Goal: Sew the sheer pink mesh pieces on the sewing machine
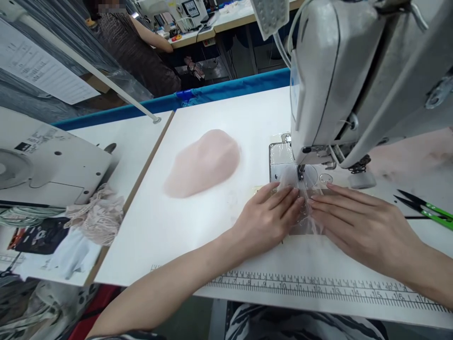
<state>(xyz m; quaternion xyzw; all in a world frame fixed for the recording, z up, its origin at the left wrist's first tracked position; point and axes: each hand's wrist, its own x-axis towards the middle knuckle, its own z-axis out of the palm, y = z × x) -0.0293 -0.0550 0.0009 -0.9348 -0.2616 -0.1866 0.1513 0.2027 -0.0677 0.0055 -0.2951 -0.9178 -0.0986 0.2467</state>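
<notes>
My left hand (271, 215) lies flat on the white sewing table (212, 226), fingers stretched toward the needle. My right hand (357, 219) lies flat beside it, fingers pointing left. Both press a thin, sheer pale fabric piece (307, 208) that runs between the fingertips up to the presser foot (300, 174) of the white sewing machine (354, 80). The fabric bunches a little just in front of the foot. Part of it is hidden under my hands.
A pink moulded cup (203, 163) rests left of the machine. Green-handled snips (424, 208) lie at the right. A measuring tape (318, 285) runs along the near edge. Lace trims (97, 215) and another machine's plate (53, 163) sit left. Another person (138, 47) works at a far table.
</notes>
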